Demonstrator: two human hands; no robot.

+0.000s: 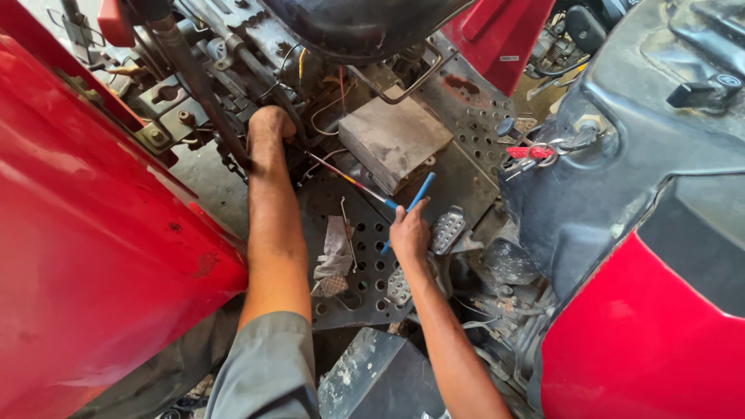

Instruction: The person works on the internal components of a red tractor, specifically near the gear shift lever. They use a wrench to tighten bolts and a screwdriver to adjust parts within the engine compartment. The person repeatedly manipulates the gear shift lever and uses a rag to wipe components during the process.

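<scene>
Biggest first: red fender (93, 233) fills the whole 9 o'clock side, w/ a matching red body panel (644, 341) down at 4 o'clock and a dark grey console (621, 140) above it at 2 o'clock. Between them, centre frame, sits the perforated metal floor plate (365, 271), greasy, holes across it. On the plate toward 12 o'clock lies a worn grey metal box (394, 138), tilted, corner pointing at 6. Black steering column shaft (198, 85) runs diagonally at 11 o'clock. Person's grey sleeve (268, 372) enters from 6 o'clock. Left hand (270, 124) is stretched far up to 11 o'clock, pushed into the linkage beside the shaft; fingers are buried behind parts, so can't tell if it's clenched or loose. Right hand (410, 233) sits just right of centre, knuckles up, fingers curled round the low end of a blue-handled tool (411, 208), which slants up toward 1 o'clock from the fist. A second screwdriver (353, 182), thin shaft w/ red-yellow bands and blue tip, lies across the plate from 10 o'clock toward the right hand, its end just beside the blue handle. Ribbed metal pedal (448, 230) at 3 o'clock of the right hand, nearly touching. Crumpled dirty rag (335, 252) at 9 o'clock of that hand, on the plate. Smallest: key bunch w/ red tag (535, 153) hanging at the console, 2 o'clock.
</scene>
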